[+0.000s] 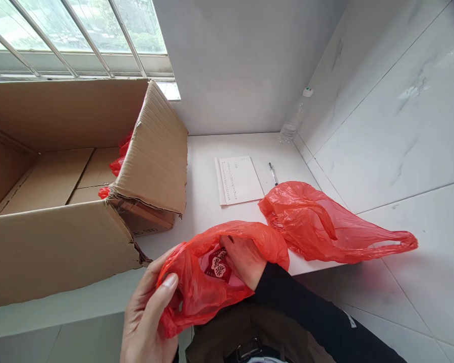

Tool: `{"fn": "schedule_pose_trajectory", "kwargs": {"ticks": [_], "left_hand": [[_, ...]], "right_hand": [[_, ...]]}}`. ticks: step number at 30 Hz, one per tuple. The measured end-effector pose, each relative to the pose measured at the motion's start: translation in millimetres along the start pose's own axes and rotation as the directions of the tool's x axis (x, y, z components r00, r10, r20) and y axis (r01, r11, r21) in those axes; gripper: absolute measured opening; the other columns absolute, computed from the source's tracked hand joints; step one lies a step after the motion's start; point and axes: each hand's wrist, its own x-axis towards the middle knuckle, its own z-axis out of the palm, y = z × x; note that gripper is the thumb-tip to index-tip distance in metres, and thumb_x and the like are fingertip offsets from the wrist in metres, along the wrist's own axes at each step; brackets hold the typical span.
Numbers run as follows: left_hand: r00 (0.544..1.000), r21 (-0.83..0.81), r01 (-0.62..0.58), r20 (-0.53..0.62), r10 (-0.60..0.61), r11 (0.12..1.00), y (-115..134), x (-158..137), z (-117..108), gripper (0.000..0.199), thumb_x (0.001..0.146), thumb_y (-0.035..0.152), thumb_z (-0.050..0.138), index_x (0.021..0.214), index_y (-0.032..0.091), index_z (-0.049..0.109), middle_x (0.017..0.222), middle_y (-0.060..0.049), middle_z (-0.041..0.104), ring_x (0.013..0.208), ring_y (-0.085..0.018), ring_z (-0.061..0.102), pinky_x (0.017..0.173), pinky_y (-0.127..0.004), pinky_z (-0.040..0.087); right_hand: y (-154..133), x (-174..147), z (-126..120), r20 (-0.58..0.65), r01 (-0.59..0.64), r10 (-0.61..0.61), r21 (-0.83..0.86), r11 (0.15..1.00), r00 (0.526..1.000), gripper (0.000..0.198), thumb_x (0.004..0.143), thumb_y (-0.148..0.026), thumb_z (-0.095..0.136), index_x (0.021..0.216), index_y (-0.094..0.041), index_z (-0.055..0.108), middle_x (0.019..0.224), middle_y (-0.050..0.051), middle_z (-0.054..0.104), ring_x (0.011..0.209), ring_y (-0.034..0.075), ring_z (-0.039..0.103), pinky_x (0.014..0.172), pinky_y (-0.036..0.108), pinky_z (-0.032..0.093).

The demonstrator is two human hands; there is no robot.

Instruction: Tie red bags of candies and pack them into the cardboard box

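Observation:
My left hand (151, 307) is closed on the left rim of a red plastic bag (200, 297), with the thumb on the near side. The bag's mouth is open towards me. My right hand (245, 259) reaches down inside it, fingers curled at the right edge of a dark red packet (217, 264) with pale printed lettering. The fingertips and the lower part of the packet are partly hidden. A second red plastic bag (306, 222) lies just to the right on the white ledge, its handle stretched out past the edge.
At left stands a large open cardboard box (56, 242) with red plastic bundles (117, 165) inside. A printed booklet (240, 179), a pen (273, 174) and a clear bottle (292, 121) are on the white ledge (202, 156). Marble-patterned wall tiles (397, 106) bound the right side.

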Motion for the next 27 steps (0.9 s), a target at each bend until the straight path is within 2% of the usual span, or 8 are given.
{"fn": "schedule_pose_trajectory", "kwargs": {"ticks": [4, 9, 13, 16, 18, 22, 25, 27], "left_hand": [[0.999, -0.012, -0.032, -0.041, 0.032, 0.999, -0.1, 2.8, 0.9, 0.053, 0.07, 0.04, 0.081, 0.121, 0.028, 0.071, 0.118, -0.004, 0.071, 0.101, -0.028, 0.069, 0.07, -0.021, 0.061], [0.996, -0.002, -0.029, -0.084, 0.028, 1.0, 1.4, 5.8, 3.4, 0.054, 0.068, 0.043, 0.081, 0.119, 0.029, 0.072, 0.109, -0.005, 0.074, 0.096, -0.029, 0.071, 0.063, -0.022, 0.062], [0.995, 0.006, -0.029, -0.1, 0.029, 1.0, 2.0, 8.3, 5.4, 0.058, 0.066, 0.044, 0.082, 0.121, 0.03, 0.072, 0.11, -0.006, 0.074, 0.095, -0.029, 0.071, 0.061, -0.023, 0.062], [0.995, 0.014, -0.023, -0.098, 0.024, 1.0, 3.8, 8.6, 7.4, 0.06, 0.062, 0.045, 0.083, 0.12, 0.029, 0.072, 0.115, -0.006, 0.072, 0.097, -0.031, 0.07, 0.062, -0.023, 0.062], [0.997, 0.012, -0.008, -0.08, 0.009, 1.0, 5.2, 8.4, 8.4, 0.061, 0.062, 0.045, 0.083, 0.119, 0.03, 0.072, 0.117, -0.006, 0.072, 0.098, -0.031, 0.07, 0.062, -0.024, 0.062], [0.997, 0.018, 0.01, -0.075, -0.009, 1.0, 5.8, 8.6, 9.3, 0.059, 0.063, 0.044, 0.083, 0.119, 0.03, 0.072, 0.122, -0.006, 0.07, 0.1, -0.031, 0.069, 0.061, -0.022, 0.061], [0.998, 0.011, -0.009, -0.065, 0.009, 1.0, 5.2, 7.9, 9.3, 0.057, 0.065, 0.043, 0.082, 0.119, 0.029, 0.071, 0.125, -0.006, 0.069, 0.102, -0.03, 0.068, 0.064, -0.021, 0.061], [0.998, 0.005, -0.022, -0.052, 0.023, 1.0, 5.3, 6.7, 8.9, 0.056, 0.067, 0.043, 0.081, 0.121, 0.028, 0.071, 0.125, -0.007, 0.069, 0.105, -0.031, 0.067, 0.065, -0.021, 0.061]], "right_hand": [[0.1, -10.1, -11.4, -0.078, 0.008, -0.001, 0.088, 0.996, 0.997, 0.024, 0.093, -0.022, 0.055, 0.117, -0.02, 0.06, 0.112, 0.008, 0.068, 0.106, 0.026, 0.062, 0.095, 0.037, 0.046], [2.6, -20.5, -12.2, -0.14, -0.105, 0.139, 0.23, 0.968, 0.98, 0.029, 0.1, -0.034, 0.044, 0.11, -0.017, 0.066, 0.104, 0.011, 0.072, 0.102, 0.029, 0.066, 0.1, 0.043, 0.046], [7.7, -26.5, -9.2, -0.122, 0.005, 0.044, 0.374, 0.927, 0.992, 0.036, 0.098, -0.036, 0.05, 0.129, -0.021, 0.057, 0.119, 0.008, 0.069, 0.11, 0.025, 0.064, 0.102, 0.039, 0.046], [11.9, -31.6, -11.9, -0.144, -0.012, 0.055, 0.284, 0.959, 0.988, 0.036, 0.101, -0.03, 0.042, 0.133, -0.023, 0.055, 0.127, 0.009, 0.065, 0.119, 0.026, 0.059, 0.107, 0.04, 0.041], [12.7, -34.8, -15.0, -0.126, -0.029, 0.054, 0.194, 0.981, 0.991, 0.034, 0.1, -0.024, 0.039, 0.127, -0.022, 0.059, 0.122, 0.009, 0.066, 0.116, 0.026, 0.06, 0.105, 0.04, 0.042], [5.8, -36.4, -12.7, 0.103, 0.06, -0.071, 0.1, 0.993, 0.992, 0.025, 0.089, -0.018, 0.055, 0.111, -0.022, 0.068, 0.095, 0.007, 0.071, 0.085, 0.024, 0.066, 0.077, 0.033, 0.05], [-2.2, -35.2, -3.0, 0.098, 0.152, -0.162, 0.103, 0.983, 0.982, 0.032, 0.091, -0.024, 0.058, 0.122, -0.03, 0.065, 0.111, 0.006, 0.07, 0.098, 0.026, 0.066, 0.084, 0.034, 0.049], [-4.6, -35.4, 2.1, 0.097, 0.135, -0.145, 0.103, 0.986, 0.985, 0.032, 0.095, -0.029, 0.055, 0.126, -0.032, 0.062, 0.11, 0.005, 0.07, 0.099, 0.026, 0.065, 0.085, 0.035, 0.049]]}}
